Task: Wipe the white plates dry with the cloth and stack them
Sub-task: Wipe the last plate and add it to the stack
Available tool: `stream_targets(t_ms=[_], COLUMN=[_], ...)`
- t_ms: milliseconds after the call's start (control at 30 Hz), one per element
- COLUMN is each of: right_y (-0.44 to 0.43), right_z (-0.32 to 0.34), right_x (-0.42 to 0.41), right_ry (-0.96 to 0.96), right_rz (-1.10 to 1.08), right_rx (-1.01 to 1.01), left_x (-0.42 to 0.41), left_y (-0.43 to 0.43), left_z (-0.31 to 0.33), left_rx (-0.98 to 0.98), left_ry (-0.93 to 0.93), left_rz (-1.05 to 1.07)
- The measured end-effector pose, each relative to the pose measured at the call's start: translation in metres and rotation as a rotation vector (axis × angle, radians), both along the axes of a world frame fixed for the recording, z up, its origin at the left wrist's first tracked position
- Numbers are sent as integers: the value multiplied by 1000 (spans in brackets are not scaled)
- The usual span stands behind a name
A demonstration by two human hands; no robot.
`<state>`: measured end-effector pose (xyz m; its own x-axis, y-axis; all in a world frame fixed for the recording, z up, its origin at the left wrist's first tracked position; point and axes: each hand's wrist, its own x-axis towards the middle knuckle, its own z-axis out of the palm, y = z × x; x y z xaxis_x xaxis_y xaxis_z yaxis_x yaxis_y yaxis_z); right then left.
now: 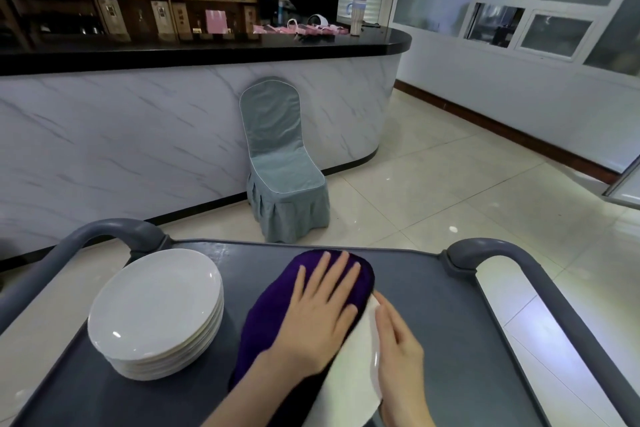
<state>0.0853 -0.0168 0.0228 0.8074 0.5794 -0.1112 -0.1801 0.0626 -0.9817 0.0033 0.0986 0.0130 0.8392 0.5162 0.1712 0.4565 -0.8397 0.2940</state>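
1. Far left, on the grey cart point(450, 322): a stack of white plates point(156, 308), several high, rims well in line, standing apart from everything else. Judged to be the dried pile, so a good part of the task looks done.
2. Middle: a purple cloth point(273, 308), spread over most of one more plate point(360, 357), with only the white right side left uncovered. Cannot tell whether flat on the cart or lifted a little.
3. On top of the cloth: the left hand point(318, 315), palm down, fingers point(320, 274) straight and spread apart, pressing the cloth onto the plate without gripping it.
4. Just right of it: the right hand point(398, 354) at the right rim of the plate, thumb and fingers closed on that rim, probably to keep it from sliding.
5. Step in hand, by judgement: wiping the upper face of this plate, not yet stacking.
6. Next move, by judgement: pass the cloth over the uncovered right side too, perhaps also the underside, then carry the plate left and set it centred on the stack. Lower it gently, since smooth plates slide and chip easily.
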Motion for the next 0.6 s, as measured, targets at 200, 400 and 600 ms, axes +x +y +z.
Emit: stream_targets(t_ms=[200, 400, 600], right_y=[-7, -10, -1], right_z=[19, 24, 39], right_x=[24, 44, 41], right_ry=[-288, -232, -450], right_rz=[200, 55, 344], right_rx=[-92, -49, -71], left_x=[-14, -29, -26], left_y=[53, 36, 57], left_z=[17, -4, 32], left_rx=[-448, -778, -661], left_ry=[-247, -610, -490], left_rz=[56, 329, 75])
